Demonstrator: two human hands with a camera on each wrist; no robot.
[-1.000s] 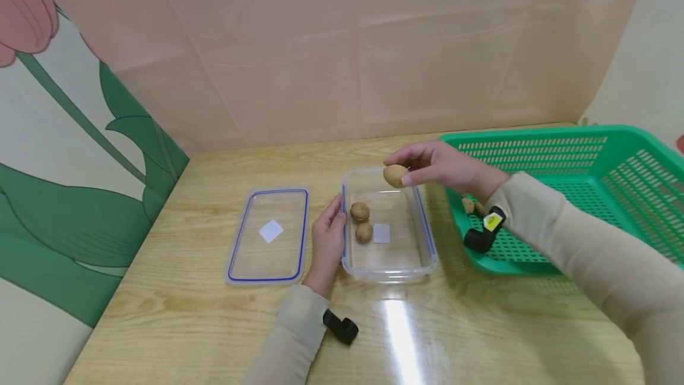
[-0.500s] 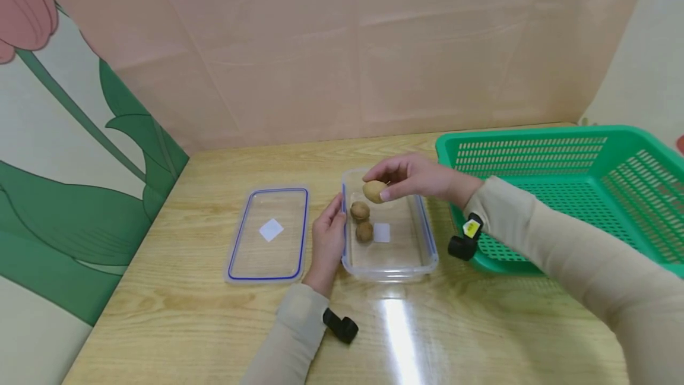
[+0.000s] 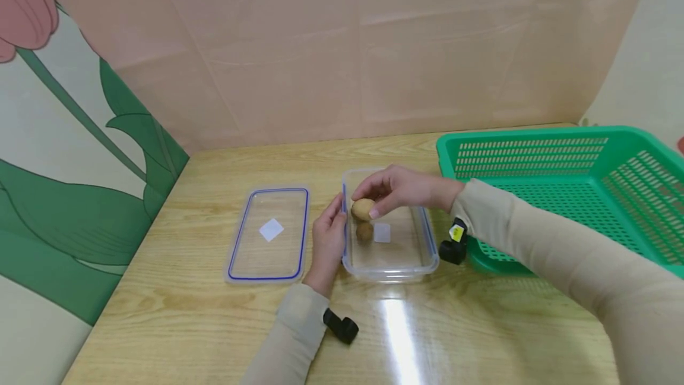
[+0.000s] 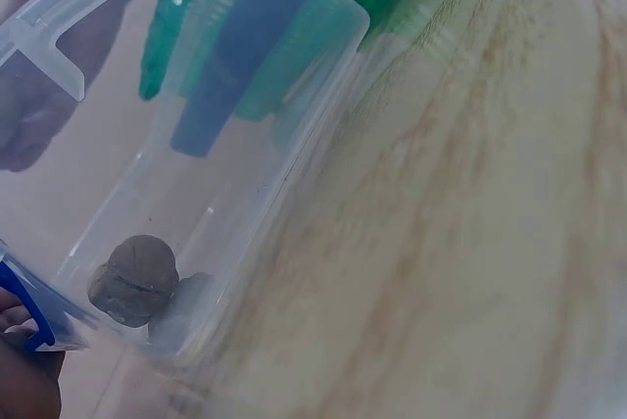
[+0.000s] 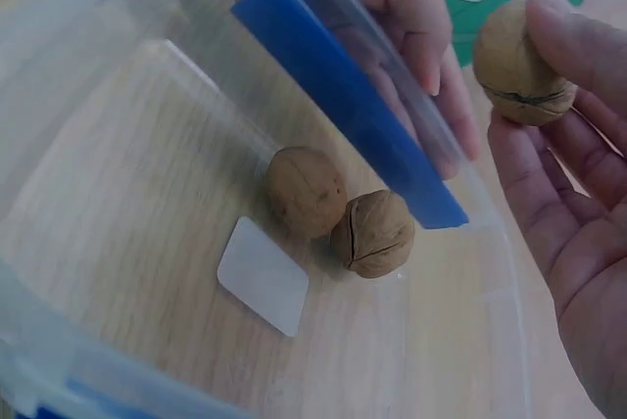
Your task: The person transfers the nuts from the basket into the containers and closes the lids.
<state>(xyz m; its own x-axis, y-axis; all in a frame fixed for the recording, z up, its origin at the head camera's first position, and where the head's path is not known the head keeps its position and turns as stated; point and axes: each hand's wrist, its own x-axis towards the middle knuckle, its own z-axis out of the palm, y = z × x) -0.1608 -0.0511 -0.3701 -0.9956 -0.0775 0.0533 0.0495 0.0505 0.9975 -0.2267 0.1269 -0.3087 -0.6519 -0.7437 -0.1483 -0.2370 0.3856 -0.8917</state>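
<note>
My right hand (image 3: 398,189) pinches a brown walnut (image 3: 362,210) between thumb and fingers, over the left side of a clear plastic container (image 3: 411,254). In the right wrist view this walnut (image 5: 514,57) shows its seam. Two more walnuts lie on the container's floor, one (image 5: 306,192) beside the other (image 5: 374,235). From the head, the held walnut covers the farther of them. My left hand (image 3: 328,239) rests along the outside of the container's left wall, by its blue-edged clip (image 5: 343,96), with fingers pointing away from me.
A clear lid (image 3: 288,266) with a blue seal and a white label lies on the wooden table, left of the container. To the right stands a green mesh basket (image 3: 534,129), partly hidden by my right sleeve. A pink sheet (image 3: 342,46) hangs behind the table.
My right hand has carried the walnut leftward and down, from above the container's far edge to above the walnuts inside. The left hand and the container have stayed in place.
</note>
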